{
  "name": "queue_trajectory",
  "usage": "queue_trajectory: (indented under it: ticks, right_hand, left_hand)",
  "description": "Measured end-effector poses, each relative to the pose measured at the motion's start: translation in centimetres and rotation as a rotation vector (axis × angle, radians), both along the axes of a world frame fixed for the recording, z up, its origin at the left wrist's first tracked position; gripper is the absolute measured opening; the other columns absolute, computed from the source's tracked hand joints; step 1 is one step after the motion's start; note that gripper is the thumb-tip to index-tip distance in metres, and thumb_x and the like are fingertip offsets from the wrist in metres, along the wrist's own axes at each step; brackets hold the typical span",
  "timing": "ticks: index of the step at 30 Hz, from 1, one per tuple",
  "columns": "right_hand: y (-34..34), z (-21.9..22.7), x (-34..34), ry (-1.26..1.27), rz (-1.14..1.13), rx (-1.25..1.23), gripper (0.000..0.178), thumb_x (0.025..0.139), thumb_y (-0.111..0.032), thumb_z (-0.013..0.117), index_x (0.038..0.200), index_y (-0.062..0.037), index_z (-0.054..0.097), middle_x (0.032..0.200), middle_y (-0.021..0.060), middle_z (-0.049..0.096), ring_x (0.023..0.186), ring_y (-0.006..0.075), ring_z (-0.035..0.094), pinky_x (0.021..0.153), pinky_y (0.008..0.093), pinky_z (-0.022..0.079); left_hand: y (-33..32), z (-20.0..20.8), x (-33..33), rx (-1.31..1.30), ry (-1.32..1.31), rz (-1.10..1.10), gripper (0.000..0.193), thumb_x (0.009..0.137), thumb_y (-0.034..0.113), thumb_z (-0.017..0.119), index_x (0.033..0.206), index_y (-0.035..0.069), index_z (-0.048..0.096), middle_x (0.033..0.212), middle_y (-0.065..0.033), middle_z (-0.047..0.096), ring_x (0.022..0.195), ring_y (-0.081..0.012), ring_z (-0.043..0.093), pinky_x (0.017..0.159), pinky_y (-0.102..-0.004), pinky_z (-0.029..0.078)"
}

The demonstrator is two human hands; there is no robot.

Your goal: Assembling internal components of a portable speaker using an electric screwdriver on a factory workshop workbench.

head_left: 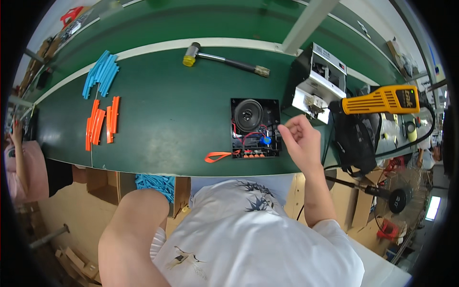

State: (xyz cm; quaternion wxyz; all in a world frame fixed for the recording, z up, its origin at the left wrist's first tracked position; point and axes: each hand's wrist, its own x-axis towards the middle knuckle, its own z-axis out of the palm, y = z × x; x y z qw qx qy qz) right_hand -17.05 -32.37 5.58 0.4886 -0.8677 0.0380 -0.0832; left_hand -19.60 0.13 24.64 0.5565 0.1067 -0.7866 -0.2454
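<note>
My right hand point(302, 141) is beside the right edge of an open black speaker housing point(275, 115). Its fingers are curled in, with the thumb close to the index finger; whatever may be between them is too small to make out. Inside the housing sit a round speaker cone point(248, 115), red wires and a blue component point(266, 140). An orange strap point(217, 156) sticks out at its lower left corner. My left hand is not in view. Just beyond my right hand, a yellow electric screwdriver point(380, 100) points its bit at a metal screw feeder point(313, 83).
A mallet with a yellow head point(189, 57) lies at the back of the green table point(167, 119). Blue plastic strips point(101, 74) and orange strips point(99, 124) lie at the left. A black bag point(354, 141) and a fan point(397, 200) are at the right. Another person point(26, 167) is far left.
</note>
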Motion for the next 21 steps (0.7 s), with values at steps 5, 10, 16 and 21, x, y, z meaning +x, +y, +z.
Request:
queue_trajectory:
  ticks: [5,10,16,21]
  right_hand:
    - [0.6,-0.3,0.2,0.130,-0.018,0.010,0.022,0.099,-0.017,0.075,0.097,-0.0012,0.059,0.060,-0.0025,0.054,0.054,0.0013,0.045,0.050,0.0224,0.036]
    - [0.9,-0.5,0.7,0.190,-0.011,-0.079,0.026,0.094,-0.019,0.075,0.101,0.0015,0.060,0.057,0.0118,0.062,0.047,0.0206,0.057,0.052,0.0341,0.044]
    - [1.6,-0.1,0.5,0.103,0.014,-0.149,0.018,0.096,-0.012,0.069,0.097,0.0006,0.056,0.056,0.0144,0.057,0.046,0.0254,0.053,0.050,0.0381,0.040]
    - [2.4,0.5,0.6,0.034,0.061,-0.186,0.015,0.098,-0.008,0.065,0.093,-0.0001,0.052,0.057,0.0162,0.052,0.047,0.0329,0.050,0.050,0.0426,0.038]
  left_hand:
    - [-0.9,1.1,-1.2,-0.031,-0.044,-0.080,0.013,0.087,0.011,0.066,0.092,0.005,0.076,0.094,-0.0103,0.074,0.092,-0.0258,0.070,0.088,-0.0435,0.052]
    - [-0.2,0.8,-3.3,0.052,-0.007,-0.158,0.023,0.090,0.012,0.065,0.104,0.000,0.078,0.113,-0.0174,0.074,0.108,-0.0320,0.069,0.099,-0.0494,0.051]
    - [-0.4,1.9,-4.7,-0.056,-0.003,-0.181,0.027,0.093,0.017,0.064,0.109,0.000,0.079,0.119,-0.0190,0.074,0.114,-0.0344,0.067,0.100,-0.0518,0.051]
    - [-0.7,3.0,-4.5,-0.086,-0.069,-0.162,0.028,0.094,0.019,0.064,0.109,0.000,0.079,0.121,-0.0186,0.074,0.116,-0.0344,0.067,0.100,-0.0523,0.051]
